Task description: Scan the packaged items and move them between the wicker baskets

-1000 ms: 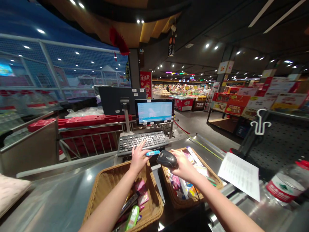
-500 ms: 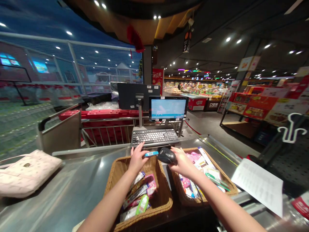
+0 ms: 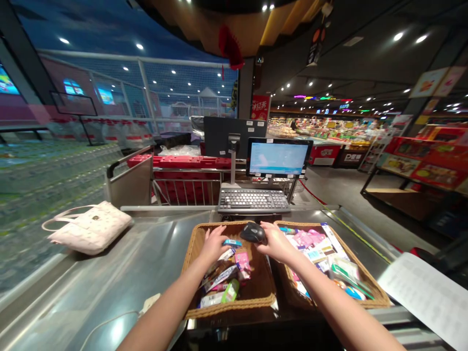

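Observation:
My left hand [image 3: 215,245] is over the left wicker basket [image 3: 190,261], its thumb and fingers closed on a small blue packet [image 3: 232,242]. My right hand [image 3: 277,242] is wrapped round a black handheld barcode scanner [image 3: 253,232]. The scanner's head points left, a short gap from the blue packet. Beneath my left hand, the left basket holds several small packaged goods, among them a green item [image 3: 230,291] and a pink packet [image 3: 243,262]. The right wicker basket [image 3: 376,295], below and right of my right hand, is heaped with more packets.
A keyboard [image 3: 255,199] and a lit monitor [image 3: 279,158] stand behind the baskets. On the metal counter [image 3: 146,258] at left lies a pale pink handbag [image 3: 94,229]. A printed sheet [image 3: 427,292] lies at right. Metal rails and a red barrier stand beyond.
The view has swung left, so the surroundings sit further right. Against the baskets, both hands have moved left and nearer me; the blue packet is now lower, inside the left basket's outline.

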A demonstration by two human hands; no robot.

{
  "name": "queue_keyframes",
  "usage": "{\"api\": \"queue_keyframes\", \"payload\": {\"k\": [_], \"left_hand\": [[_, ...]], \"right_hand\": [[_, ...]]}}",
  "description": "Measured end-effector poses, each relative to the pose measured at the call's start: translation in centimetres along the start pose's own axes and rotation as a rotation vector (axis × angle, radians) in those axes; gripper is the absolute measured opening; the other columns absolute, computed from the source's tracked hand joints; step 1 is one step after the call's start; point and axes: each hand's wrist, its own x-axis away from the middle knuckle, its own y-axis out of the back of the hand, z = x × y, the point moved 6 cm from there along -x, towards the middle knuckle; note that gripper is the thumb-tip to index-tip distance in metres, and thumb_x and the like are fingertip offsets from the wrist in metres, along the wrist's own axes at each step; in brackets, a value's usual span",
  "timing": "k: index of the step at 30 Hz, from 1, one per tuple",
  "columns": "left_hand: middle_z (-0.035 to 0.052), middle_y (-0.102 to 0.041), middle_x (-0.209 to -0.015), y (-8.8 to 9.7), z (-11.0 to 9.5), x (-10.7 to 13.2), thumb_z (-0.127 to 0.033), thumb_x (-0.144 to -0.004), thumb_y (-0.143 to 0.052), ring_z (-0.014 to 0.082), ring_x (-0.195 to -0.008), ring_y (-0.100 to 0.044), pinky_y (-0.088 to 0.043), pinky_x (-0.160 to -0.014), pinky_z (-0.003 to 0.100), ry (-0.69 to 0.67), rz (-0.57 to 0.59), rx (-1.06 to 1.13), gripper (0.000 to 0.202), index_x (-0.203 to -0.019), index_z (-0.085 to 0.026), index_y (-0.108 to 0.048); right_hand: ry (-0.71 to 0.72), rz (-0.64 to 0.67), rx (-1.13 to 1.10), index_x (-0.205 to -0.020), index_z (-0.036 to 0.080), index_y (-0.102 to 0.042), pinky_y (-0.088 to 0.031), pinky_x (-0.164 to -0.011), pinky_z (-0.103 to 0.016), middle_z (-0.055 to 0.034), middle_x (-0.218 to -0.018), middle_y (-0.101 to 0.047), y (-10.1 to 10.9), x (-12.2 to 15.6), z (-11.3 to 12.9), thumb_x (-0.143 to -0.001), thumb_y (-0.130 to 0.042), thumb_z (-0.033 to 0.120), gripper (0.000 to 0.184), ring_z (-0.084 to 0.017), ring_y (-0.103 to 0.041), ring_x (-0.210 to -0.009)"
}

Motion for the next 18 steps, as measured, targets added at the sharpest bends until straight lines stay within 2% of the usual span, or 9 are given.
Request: {"api": "queue_keyframes", "payload": {"k": [5, 10, 15, 18], "left_hand": [[0.0103, -0.048, -0.144, -2.6, 1.4, 0.9, -0.031, -0.076, -0.068, 0.0301, -0.137, -0.038, -0.018, -0.112, 0.062, 0.051, 0.179, -0.045, 0.019, -0.094, -0.027, -0.073], [0.0118, -0.048, -0.144, -4.7, 1.8, 2.3, -0.028, -0.072, -0.069, 0.0329, -0.135, -0.041, -0.021, -0.109, 0.063, 0.086, 0.344, -0.083, 0.026, -0.098, -0.027, -0.073], [0.0109, -0.051, -0.141, -5.9, 1.9, 3.2, -0.027, -0.068, -0.072, 0.0357, -0.134, -0.041, -0.016, -0.109, 0.067, 0.129, 0.514, -0.135, 0.03, -0.098, -0.029, -0.074], [0.0153, -0.045, -0.146, -5.8, 1.7, 3.1, -0.027, -0.06, -0.077, 0.0392, -0.137, -0.035, -0.014, -0.108, 0.069, 0.144, 0.571, -0.167, 0.049, -0.109, -0.027, -0.07]], "right_hand": [[-0.011, 0.037, -0.015, -0.081, 0.019, -0.064, -0.039, -0.097, -0.043, -0.006, -0.096, -0.066, -1.0, -0.4, 0.3, -0.069, -0.062, 0.019, 0.012, -0.024, -0.059, -0.098], [-0.031, 0.068, -0.019, -0.074, 0.017, -0.062, -0.041, -0.089, -0.038, -0.0051, -0.088, -0.064, -1.8, -0.6, 0.0, -0.069, -0.062, 0.019, 0.005, -0.021, -0.059, -0.087], [-0.06, 0.08, -0.036, -0.07, 0.017, -0.061, -0.04, -0.085, -0.034, -0.0047, -0.087, -0.063, -1.8, -0.3, -0.5, -0.069, -0.062, 0.02, 0.003, -0.021, -0.058, -0.086], [-0.073, 0.069, -0.056, -0.069, 0.017, -0.06, -0.04, -0.083, -0.032, -0.0045, -0.088, -0.063, -1.4, 0.0, -0.9, -0.068, -0.063, 0.019, 0.004, -0.021, -0.057, -0.087]]}}
